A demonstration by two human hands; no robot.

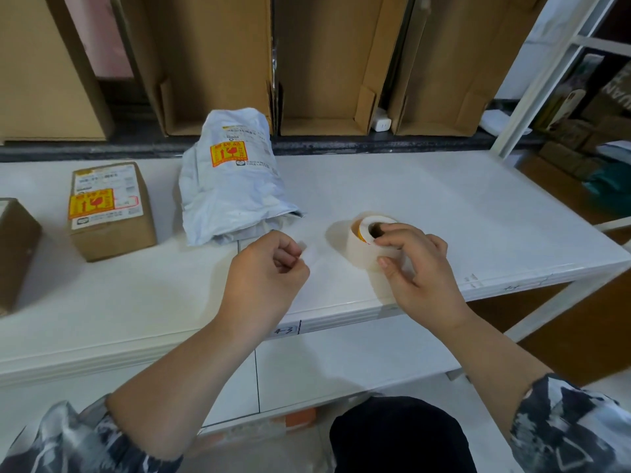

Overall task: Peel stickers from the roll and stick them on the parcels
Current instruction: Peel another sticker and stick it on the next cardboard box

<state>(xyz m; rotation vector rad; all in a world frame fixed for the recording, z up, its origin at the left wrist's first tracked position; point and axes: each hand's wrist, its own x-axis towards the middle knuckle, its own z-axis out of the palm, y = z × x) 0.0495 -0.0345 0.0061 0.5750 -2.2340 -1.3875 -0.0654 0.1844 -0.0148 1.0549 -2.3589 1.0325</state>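
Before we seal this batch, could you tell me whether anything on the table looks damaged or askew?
Nothing looks damaged. The grey mailer bag is crumpled and lies at a slight angle, and the yellow sticker on the small box overlaps its shipping label.

We see a smooth, faintly glossy white table (444, 206), a matt brown cardboard box (112, 233), a crinkled grey plastic mailer (228, 196) and a waxy paper sticker roll (358, 247).

I can read little here. The shelf edge (290, 331) bears a handwritten mark, perhaps "4-3". The yellow stickers' (90, 203) red print is too small to read.
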